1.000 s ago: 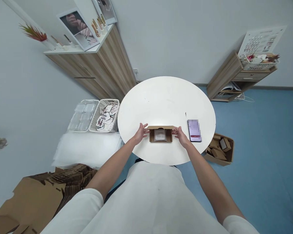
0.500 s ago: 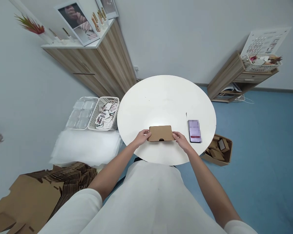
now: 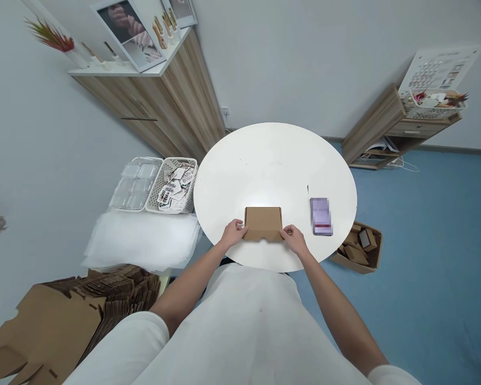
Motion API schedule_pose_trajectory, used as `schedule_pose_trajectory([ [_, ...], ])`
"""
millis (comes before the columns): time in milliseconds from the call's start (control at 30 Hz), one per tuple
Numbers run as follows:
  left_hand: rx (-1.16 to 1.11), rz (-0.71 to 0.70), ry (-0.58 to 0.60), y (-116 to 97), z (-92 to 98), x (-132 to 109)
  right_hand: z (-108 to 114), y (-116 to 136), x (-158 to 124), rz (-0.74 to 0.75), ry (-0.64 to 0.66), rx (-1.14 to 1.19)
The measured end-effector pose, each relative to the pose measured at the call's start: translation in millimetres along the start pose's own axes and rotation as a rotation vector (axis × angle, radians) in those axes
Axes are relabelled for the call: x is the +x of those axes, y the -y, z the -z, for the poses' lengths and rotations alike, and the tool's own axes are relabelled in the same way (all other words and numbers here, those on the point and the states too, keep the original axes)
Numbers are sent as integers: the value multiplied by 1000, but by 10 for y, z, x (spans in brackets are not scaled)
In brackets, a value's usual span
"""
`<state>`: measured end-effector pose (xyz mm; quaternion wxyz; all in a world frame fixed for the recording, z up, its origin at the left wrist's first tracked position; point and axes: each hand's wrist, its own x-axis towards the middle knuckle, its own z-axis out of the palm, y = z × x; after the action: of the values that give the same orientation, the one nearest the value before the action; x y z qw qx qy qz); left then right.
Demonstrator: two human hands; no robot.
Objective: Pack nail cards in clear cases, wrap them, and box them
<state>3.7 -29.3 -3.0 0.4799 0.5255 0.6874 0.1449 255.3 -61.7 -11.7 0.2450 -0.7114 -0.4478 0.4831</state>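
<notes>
A small brown cardboard box point(image 3: 263, 219) lies on the round white table point(image 3: 272, 160), close to the edge on my side. Its top panel faces up, and a front flap with a small notch points toward me. My left hand point(image 3: 234, 233) pinches the flap's left end between thumb and fingers. At the right end, my right hand point(image 3: 293, 237) grips the other corner in the same way. Whatever may be inside the box is hidden. A phone point(image 3: 321, 216) with a lit, partly blurred screen lies to the right of my right hand.
Left of the table are a white basket of printed cards point(image 3: 176, 187), clear plastic cases point(image 3: 134, 184), a stack of translucent sheets point(image 3: 140, 240) and flat cardboard blanks point(image 3: 52, 326). An open carton of small boxes point(image 3: 361, 248) stands on the floor at right.
The box's front flap now shows below the top panel, angled toward me. Both hands have shifted slightly nearer to me, staying at the box's front corners.
</notes>
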Motion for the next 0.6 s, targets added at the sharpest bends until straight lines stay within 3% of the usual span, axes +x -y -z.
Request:
schedule_pose_trajectory([
  [233, 135, -41, -52, 38, -18, -38, -89, -67, -37, 78, -28, -123],
  [333, 237, -186, -103, 4, -14, -118, -94, -64, -89, 211, -83, -200],
  [433, 361, -351, -79, -23, -19, -218, -100, -59, -152, 346, -34, -300],
  [600, 457, -396, -35, 2, -67, -310, -141, -70, -198, 386, -1, -413],
])
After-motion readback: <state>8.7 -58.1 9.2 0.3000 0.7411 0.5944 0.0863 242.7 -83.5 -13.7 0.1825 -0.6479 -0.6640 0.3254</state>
